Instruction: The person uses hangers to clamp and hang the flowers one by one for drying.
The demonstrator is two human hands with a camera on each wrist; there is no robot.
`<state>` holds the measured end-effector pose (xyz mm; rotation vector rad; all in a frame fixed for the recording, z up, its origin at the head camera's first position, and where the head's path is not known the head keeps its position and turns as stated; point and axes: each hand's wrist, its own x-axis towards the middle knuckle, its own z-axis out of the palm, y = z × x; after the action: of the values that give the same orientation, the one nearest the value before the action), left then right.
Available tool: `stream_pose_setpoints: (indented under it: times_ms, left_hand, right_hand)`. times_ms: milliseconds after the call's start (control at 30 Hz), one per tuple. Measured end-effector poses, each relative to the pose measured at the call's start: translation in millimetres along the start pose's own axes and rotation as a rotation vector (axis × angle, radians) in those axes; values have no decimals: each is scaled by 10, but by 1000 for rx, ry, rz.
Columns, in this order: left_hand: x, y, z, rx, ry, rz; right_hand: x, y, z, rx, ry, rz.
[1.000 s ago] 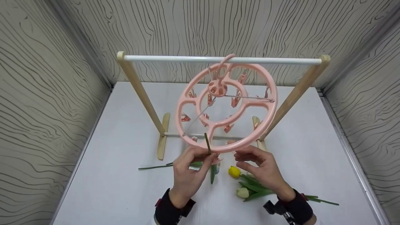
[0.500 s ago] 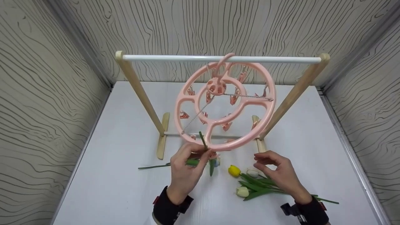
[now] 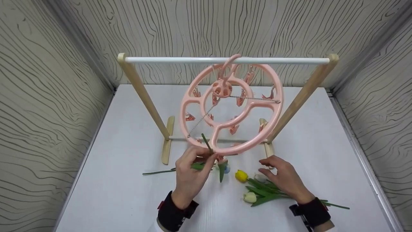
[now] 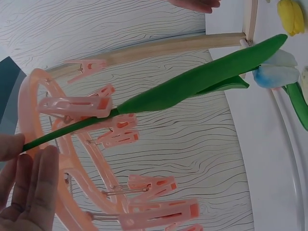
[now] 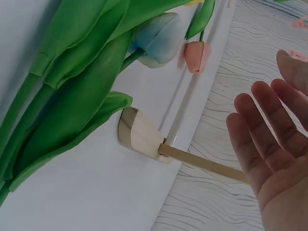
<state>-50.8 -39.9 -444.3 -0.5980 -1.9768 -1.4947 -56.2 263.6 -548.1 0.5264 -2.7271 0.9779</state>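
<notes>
My left hand [image 3: 192,172] pinches the green stem of a tulip [image 4: 178,86] between thumb and fingers, at the lower rim of a pink ring-shaped clip hanger [image 3: 249,148]. In the left wrist view the stem runs past a pink clip [image 4: 77,107]; whether this clip grips it I cannot tell. The leaf points down. A blue-and-white tulip head [image 4: 276,76] shows beyond the leaf, though whether it belongs to this stem is unclear. My right hand [image 3: 285,177] hovers over the tulips at the right, fingers loosely bent with nothing in them, its palm visible in the right wrist view.
The hanger hooks over a white bar [image 3: 161,60] on a wooden stand [image 3: 148,100]. Several tulips lie on the white table, with a yellow head [image 3: 241,176] and a cream head [image 3: 250,197] among them. Another stem [image 3: 157,172] lies at left. Patterned walls surround the table.
My right hand has drawn back rightward from the hanger's rim. My left hand still pinches the stem, whose upper end leans further left. The ring has shifted slightly up and left.
</notes>
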Motion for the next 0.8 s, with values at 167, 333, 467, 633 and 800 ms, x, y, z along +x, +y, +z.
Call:
stream_pose_setpoints:
  times_ms: [167, 333, 467, 633, 800]
  left_hand:
    - [6, -2, 3, -1, -2, -17]
    - [6, -7, 5, 1, -6, -26]
    - [-1, -16, 5, 0, -13, -32]
    - [-7, -23, 6, -10, -21, -36]
    - [-6, -24, 0, 0, -19, -25]
  right_hand:
    - [227, -70, 171, -87, -42, -102]
    - [521, -111, 349, -133, -86, -230]
    - [702, -86, 524, -108, -50, -373]
    - [871, -66, 732, -47, -52, -420]
    - [1006, -75, 899, -33, -175, -328]
